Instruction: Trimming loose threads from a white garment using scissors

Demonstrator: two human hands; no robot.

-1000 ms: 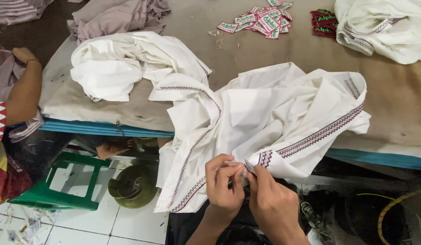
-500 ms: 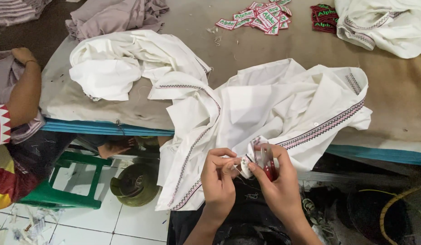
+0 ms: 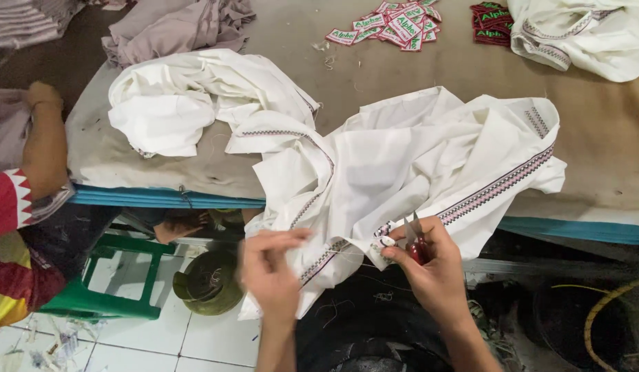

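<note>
Work table [image 3: 402,96], tan cloth cover, blue front edge: one.

White garments with patterned woven trim: three. One [image 3: 430,158] spread at centre, its lower edge hanging off the table front toward 6 o'clock; one [image 3: 189,103] bunched at 10 o'clock; one [image 3: 581,34] heaped at 1 o'clock.

Greyish-pink cloth [image 3: 175,27], crumpled, at 11 o'clock: one.

Woven labels: two lots at 12 to 1 o'clock, a loose scatter of white-and-red ones [image 3: 392,24], too overlapped to count, and a dark red stack [image 3: 495,21] just beside it.

Right hand [image 3: 433,269], at 5 o'clock: fingers closed round small red-handled thread snips [image 3: 414,242], blades up, thumb and forefinger pinching the trimmed hem of the centre garment.

Left hand [image 3: 271,269], at 6 o'clock: motion-blurred, fingers loosely curled, near the hanging hem; a grip cannot be told.

Another person's arm [image 3: 40,138] at 9 o'clock, resting on the table edge.

Green plastic stool [image 3: 106,289] and olive gas cylinder [image 3: 209,282] on the tiled floor at 7 o'clock: one each.
</note>
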